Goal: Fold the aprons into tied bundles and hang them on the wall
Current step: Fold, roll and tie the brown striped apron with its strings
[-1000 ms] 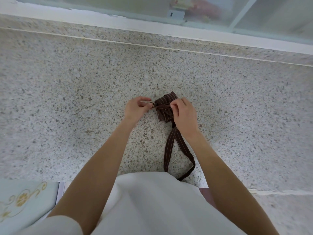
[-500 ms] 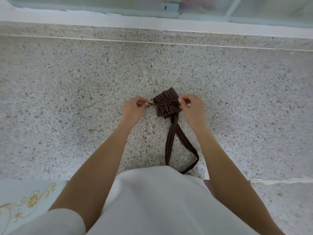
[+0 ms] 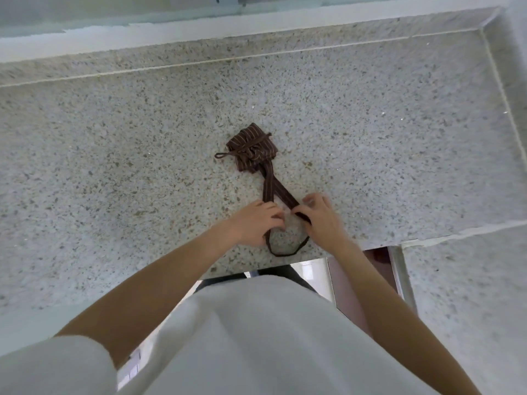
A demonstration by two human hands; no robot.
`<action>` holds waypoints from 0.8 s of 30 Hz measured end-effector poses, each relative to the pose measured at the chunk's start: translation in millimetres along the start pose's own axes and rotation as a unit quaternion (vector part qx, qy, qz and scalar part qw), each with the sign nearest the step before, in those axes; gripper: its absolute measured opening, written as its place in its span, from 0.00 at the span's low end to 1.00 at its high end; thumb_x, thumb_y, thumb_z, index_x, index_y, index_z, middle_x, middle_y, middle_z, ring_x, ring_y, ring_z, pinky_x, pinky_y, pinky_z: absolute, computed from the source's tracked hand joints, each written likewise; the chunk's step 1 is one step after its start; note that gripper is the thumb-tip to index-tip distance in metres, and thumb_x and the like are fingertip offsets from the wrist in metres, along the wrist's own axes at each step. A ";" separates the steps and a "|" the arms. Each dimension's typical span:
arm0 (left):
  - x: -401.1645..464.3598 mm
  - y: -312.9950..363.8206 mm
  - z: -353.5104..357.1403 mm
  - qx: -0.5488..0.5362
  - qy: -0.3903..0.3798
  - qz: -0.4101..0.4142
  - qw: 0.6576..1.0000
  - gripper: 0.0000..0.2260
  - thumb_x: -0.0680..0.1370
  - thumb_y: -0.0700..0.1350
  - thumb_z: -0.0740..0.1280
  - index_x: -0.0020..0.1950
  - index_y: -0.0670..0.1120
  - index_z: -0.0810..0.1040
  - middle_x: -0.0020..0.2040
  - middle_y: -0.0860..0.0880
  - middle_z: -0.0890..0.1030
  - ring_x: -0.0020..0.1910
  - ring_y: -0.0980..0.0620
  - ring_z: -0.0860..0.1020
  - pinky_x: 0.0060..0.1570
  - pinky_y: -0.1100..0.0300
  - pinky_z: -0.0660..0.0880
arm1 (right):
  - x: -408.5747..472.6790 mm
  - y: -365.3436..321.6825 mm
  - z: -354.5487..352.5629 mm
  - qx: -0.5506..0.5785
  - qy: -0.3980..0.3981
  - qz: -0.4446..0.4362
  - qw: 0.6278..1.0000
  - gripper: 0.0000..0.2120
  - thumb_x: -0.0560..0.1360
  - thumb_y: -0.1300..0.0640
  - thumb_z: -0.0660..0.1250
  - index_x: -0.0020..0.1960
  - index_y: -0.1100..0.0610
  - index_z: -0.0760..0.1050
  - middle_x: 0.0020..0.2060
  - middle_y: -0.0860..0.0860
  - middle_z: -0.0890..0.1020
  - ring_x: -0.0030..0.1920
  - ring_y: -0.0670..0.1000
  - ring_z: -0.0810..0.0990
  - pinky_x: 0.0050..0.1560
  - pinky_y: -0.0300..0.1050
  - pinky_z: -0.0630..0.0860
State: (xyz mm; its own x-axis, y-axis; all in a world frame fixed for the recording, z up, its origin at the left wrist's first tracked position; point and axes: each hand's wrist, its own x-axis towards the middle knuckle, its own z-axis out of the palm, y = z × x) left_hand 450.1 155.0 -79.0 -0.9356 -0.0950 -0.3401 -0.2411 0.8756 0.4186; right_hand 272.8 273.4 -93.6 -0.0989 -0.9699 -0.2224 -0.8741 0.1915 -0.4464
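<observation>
Speckled stone table [image 3: 114, 155] fills the frame, raised ledge along the top, window frame above it. Apron bundle [image 3: 252, 148], brown with thin stripes, sits at frame center, tied round with a thin cord whose ends stick out left and right. Its long strap loop [image 3: 278, 192] runs down toward the lower center edge of the table. Left hand [image 3: 258, 222] has fingers curled on the left side of the loop; right hand [image 3: 320, 216] pinches the right side between thumb and fingers. Both hands well below the bundle, not touching it. White shirt [image 3: 256, 337] at bottom of frame.
</observation>
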 end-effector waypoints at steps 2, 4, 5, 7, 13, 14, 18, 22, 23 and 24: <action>-1.1 3.6 -0.3 0.051 -0.004 0.006 0.999 0.15 0.72 0.45 0.66 0.59 0.53 0.76 0.60 0.52 0.74 0.63 0.51 0.68 0.58 0.55 0.60 | -13.3 4.4 -0.8 0.025 0.003 0.076 0.997 0.10 0.72 0.65 0.66 0.51 0.56 0.79 0.53 0.59 0.74 0.52 0.61 0.74 0.44 0.56 0.77; -4.8 0.0 -3.3 0.047 0.020 0.001 0.999 0.08 0.74 0.47 0.65 0.53 0.53 0.78 0.54 0.53 0.77 0.59 0.52 0.71 0.58 0.56 0.58 | -25.1 7.5 -4.7 0.018 0.004 0.101 0.995 0.07 0.76 0.61 0.65 0.51 0.56 0.80 0.54 0.57 0.74 0.53 0.60 0.73 0.48 0.56 0.76; -4.8 -2.0 -8.4 0.026 0.043 0.010 0.999 0.06 0.74 0.48 0.66 0.49 0.53 0.78 0.50 0.54 0.78 0.56 0.53 0.73 0.57 0.56 0.58 | -34.8 9.4 -7.9 0.016 0.021 0.098 0.995 0.07 0.76 0.59 0.64 0.50 0.56 0.80 0.55 0.57 0.75 0.54 0.59 0.72 0.50 0.56 0.75; -5.4 -3.0 -23.9 -0.054 0.066 0.011 0.996 0.04 0.73 0.47 0.67 0.47 0.52 0.78 0.45 0.55 0.79 0.50 0.54 0.75 0.59 0.57 0.61 | -52.5 8.2 -18.7 0.031 0.033 0.092 0.995 0.14 0.77 0.51 0.60 0.49 0.56 0.81 0.61 0.55 0.74 0.60 0.58 0.68 0.59 0.54 0.70; 13.4 28.6 -95.1 -0.180 0.043 0.048 0.981 0.09 0.71 0.46 0.71 0.49 0.53 0.76 0.44 0.56 0.77 0.45 0.55 0.74 0.46 0.60 0.65 | -101.1 -25.1 -60.8 0.232 0.044 0.192 0.953 0.28 0.78 0.38 0.49 0.47 0.55 0.81 0.64 0.42 0.70 0.68 0.44 0.59 0.71 0.44 0.54; 18.1 35.7 -105.2 -0.184 0.033 0.067 0.980 0.10 0.71 0.44 0.72 0.48 0.53 0.75 0.44 0.55 0.77 0.46 0.55 0.74 0.47 0.59 0.68 | -106.7 -35.1 -69.1 0.284 0.073 0.209 0.933 0.28 0.78 0.38 0.50 0.48 0.56 0.81 0.61 0.39 0.72 0.66 0.43 0.62 0.70 0.43 0.56; 39.8 78.6 -145.4 -0.217 0.028 0.118 0.969 0.15 0.70 0.36 0.69 0.42 0.56 0.70 0.40 0.52 0.77 0.41 0.53 0.75 0.47 0.54 0.72 | -134.3 -73.9 -106.7 0.422 0.200 0.198 0.862 0.19 0.80 0.46 0.55 0.49 0.57 0.80 0.48 0.46 0.78 0.55 0.45 0.74 0.61 0.36 0.65; 60.0 131.6 -177.4 -0.272 0.028 0.189 0.943 0.14 0.71 0.37 0.68 0.43 0.55 0.70 0.41 0.50 0.77 0.41 0.54 0.75 0.52 0.56 0.71 | -165.2 -95.1 -152.5 0.409 0.311 0.172 0.840 0.14 0.79 0.53 0.62 0.41 0.62 0.76 0.42 0.58 0.80 0.46 0.53 0.77 0.52 0.42 0.68; 64.8 144.9 -183.2 -0.285 0.026 0.211 0.935 0.13 0.72 0.36 0.69 0.43 0.54 0.71 0.41 0.52 0.76 0.41 0.56 0.75 0.53 0.59 0.71 | -173.1 -97.9 -164.7 0.398 0.337 0.170 0.836 0.13 0.79 0.55 0.61 0.41 0.62 0.76 0.40 0.57 0.80 0.44 0.52 0.77 0.51 0.40 0.69; 70.6 163.2 -189.0 -0.293 0.019 0.234 0.927 0.13 0.72 0.35 0.70 0.43 0.53 0.71 0.40 0.54 0.76 0.41 0.58 0.75 0.53 0.63 0.71 | -185.1 -99.8 -177.5 0.385 0.365 0.168 0.831 0.11 0.79 0.56 0.61 0.42 0.61 0.77 0.39 0.56 0.80 0.43 0.51 0.77 0.50 0.39 0.70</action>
State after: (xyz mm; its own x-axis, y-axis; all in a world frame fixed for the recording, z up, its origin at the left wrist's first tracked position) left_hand 296.0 201.7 124.4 -0.9786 0.2049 0.0191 0.1053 0.4191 0.9018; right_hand 293.9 407.2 145.9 -0.7834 -0.6215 0.0123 -0.2031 0.2373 -0.9500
